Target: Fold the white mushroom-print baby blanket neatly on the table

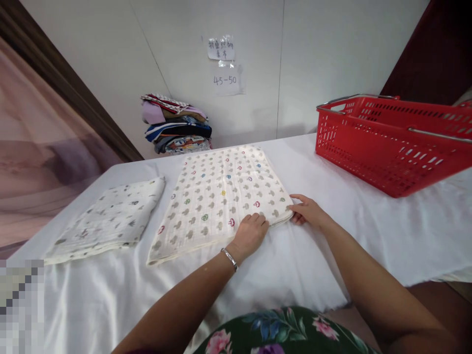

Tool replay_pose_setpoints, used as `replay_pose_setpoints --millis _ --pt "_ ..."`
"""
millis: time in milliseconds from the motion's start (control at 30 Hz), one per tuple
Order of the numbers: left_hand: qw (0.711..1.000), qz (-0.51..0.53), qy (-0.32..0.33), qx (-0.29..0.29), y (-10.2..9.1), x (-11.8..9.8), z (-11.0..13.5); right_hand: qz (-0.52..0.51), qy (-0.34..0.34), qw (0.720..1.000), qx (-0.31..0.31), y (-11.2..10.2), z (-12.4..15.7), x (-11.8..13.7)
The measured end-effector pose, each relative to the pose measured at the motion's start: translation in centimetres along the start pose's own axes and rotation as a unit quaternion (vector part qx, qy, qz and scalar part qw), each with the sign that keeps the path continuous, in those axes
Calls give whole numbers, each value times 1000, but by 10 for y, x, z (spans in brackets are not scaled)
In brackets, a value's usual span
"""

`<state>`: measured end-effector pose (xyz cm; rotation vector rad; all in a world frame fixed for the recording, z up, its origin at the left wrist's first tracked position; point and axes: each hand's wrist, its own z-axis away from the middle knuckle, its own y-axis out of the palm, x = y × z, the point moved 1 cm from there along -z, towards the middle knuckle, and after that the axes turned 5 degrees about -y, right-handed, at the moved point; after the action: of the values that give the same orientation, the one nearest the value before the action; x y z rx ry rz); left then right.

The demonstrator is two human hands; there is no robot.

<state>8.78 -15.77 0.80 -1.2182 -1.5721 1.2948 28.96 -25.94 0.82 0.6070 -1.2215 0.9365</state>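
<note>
A folded cream cloth with small mushroom prints (217, 196) lies flat on the white-covered table (332, 236). My left hand (250, 233), a bracelet on its wrist, rests on the cloth's near edge with its fingers curled over the fabric. My right hand (308, 211) touches the cloth's near right corner, fingers stretched out and tucked at the edge. Neither hand lifts the cloth.
A second folded cloth with grey prints (110, 219) lies to the left. A stack of folded colourful fabrics (177, 125) sits against the back wall under paper notes (223, 64). A red plastic basket (391, 142) stands at the right. A curtain hangs left.
</note>
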Motion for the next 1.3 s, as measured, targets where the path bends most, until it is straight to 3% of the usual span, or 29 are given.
replay_pose_setpoints --millis 200,333,500,667,767,867,967,1100,1300 --pt "1000 -21 4 -15 0 -1 3 20 -18 1000 16 2 1 -1" --pt "999 28 -22 2 -8 1 2 18 -20 1000 15 4 -1 -4" --pt "991 130 -37 -7 -20 -1 -27 28 -24 999 8 6 -3 -6" --pt "989 142 33 8 1 -12 -57 57 -19 998 20 3 -2 -10" --pt "991 123 49 29 18 -13 -57 129 -41 990 -38 -11 -8 -5" --pt "989 129 52 44 23 -12 -53 202 -73 973 -79 -26 -28 16" --pt "987 143 50 58 20 -12 -51 298 -87 949 -60 -28 -62 42" --pt "985 151 47 62 18 -13 -52 397 -97 911 -58 -9 -118 65" --pt "985 160 45 56 20 -11 -51 465 -60 881 -70 18 -179 73"
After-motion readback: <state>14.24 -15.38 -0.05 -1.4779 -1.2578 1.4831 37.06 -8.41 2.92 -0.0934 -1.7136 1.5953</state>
